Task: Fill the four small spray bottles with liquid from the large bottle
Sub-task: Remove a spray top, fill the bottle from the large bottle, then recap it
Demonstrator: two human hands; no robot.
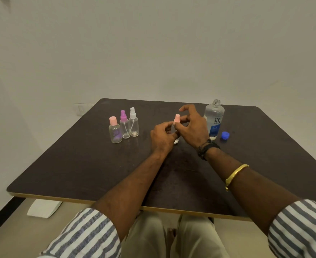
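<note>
A small clear spray bottle with a pink spray head stands mid-table between my hands. My left hand grips its body, which is mostly hidden. My right hand pinches the pink head with thumb and finger. Three more small bottles stand in a row to the left: one with a pink flat cap, one with a purple sprayer, one with a white sprayer. The large clear bottle with a blue label stands uncapped at the right, partly filled. Its blue cap lies beside it.
The dark table has a pale edge running along the near side. A white wall stands behind it, with a socket plate at the left. A white block lies on the floor under the table's left corner.
</note>
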